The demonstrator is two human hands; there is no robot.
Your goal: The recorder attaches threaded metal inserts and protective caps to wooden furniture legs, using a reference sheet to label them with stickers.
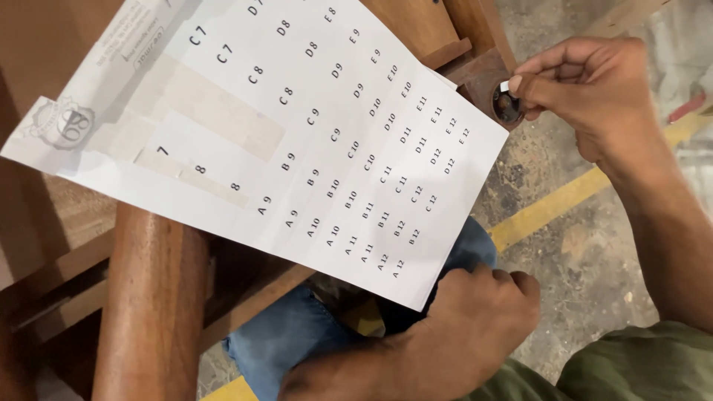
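My left hand [475, 319] grips the lower corner of a white sheet of peel-off labels [297, 111], which lies slanted over brown wooden furniture parts. Rows of small printed labels cover the sheet, and several strips at its left are peeled bare. My right hand [587, 89] is at the upper right, thumb and forefinger pinching a small white label [505, 87] against a round dark disc [507, 108] on the end of a wooden piece [475, 70].
A rounded wooden leg [152, 297] runs down at the lower left, with more wooden boards [44, 223] beside it. My knee in blue jeans [290, 334] is under the sheet. The concrete floor [594, 252] has a yellow painted line [549, 208].
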